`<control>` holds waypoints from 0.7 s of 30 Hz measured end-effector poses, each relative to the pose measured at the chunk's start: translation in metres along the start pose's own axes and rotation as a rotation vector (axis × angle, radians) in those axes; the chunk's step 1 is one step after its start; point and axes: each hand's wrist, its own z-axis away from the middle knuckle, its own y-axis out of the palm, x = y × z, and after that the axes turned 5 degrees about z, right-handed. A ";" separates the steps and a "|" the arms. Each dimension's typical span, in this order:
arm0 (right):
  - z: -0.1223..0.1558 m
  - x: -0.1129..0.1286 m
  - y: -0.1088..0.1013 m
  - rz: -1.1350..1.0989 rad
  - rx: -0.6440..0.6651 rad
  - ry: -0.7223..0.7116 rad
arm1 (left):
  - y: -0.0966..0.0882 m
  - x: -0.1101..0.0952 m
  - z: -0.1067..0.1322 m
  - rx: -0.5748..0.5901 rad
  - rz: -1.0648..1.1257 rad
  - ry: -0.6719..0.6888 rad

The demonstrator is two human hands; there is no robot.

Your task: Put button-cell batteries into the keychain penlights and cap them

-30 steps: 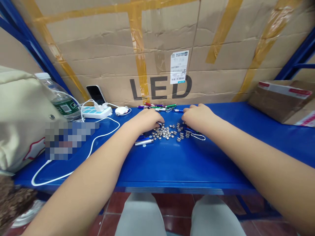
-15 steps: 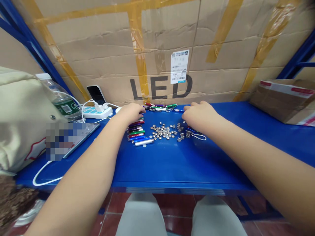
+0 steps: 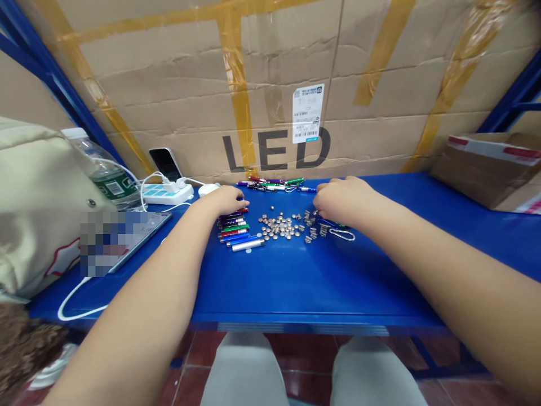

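My left hand (image 3: 228, 200) lies over the far end of a row of slim coloured metal tubes (image 3: 235, 228). Its fingers are curled closed, with a dark bit between them that I cannot make out. On the right, my right hand (image 3: 342, 198) has its fingers bent down and together above small silver metal pieces (image 3: 313, 230); whatever they pinch is hidden. A silver carabiner clip (image 3: 343, 234) sticks out below that hand. Between both hands lies a loose pile of small round silver caps (image 3: 281, 227). Further back rest several coloured pen-like tubes with clips (image 3: 274, 185).
A large cardboard box (image 3: 177, 107) stands behind the blue table (image 3: 270, 287). At left are a cloth bag (image 3: 38, 192), a bottle (image 3: 112, 180), a tablet (image 3: 139, 242), a phone (image 3: 165, 163) and a white power strip (image 3: 167, 194) with cables. An open carton (image 3: 486, 169) stands at right.
My left hand has shifted slightly nearer along the row, and more of the pen-like tubes behind it shows. One small silver piece beyond the pile sits slightly further left. My right hand has hardly moved.
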 end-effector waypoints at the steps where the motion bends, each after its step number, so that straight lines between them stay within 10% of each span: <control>1: 0.000 0.001 -0.001 -0.008 0.004 0.001 | 0.000 0.000 0.000 0.002 0.002 -0.006; 17: -0.033 -0.037 0.041 -0.217 -0.244 0.073 | 0.000 -0.009 0.001 -0.035 0.028 0.058; 21: -0.050 -0.035 0.059 -0.284 -0.123 0.042 | 0.006 -0.018 -0.005 -0.116 0.028 0.166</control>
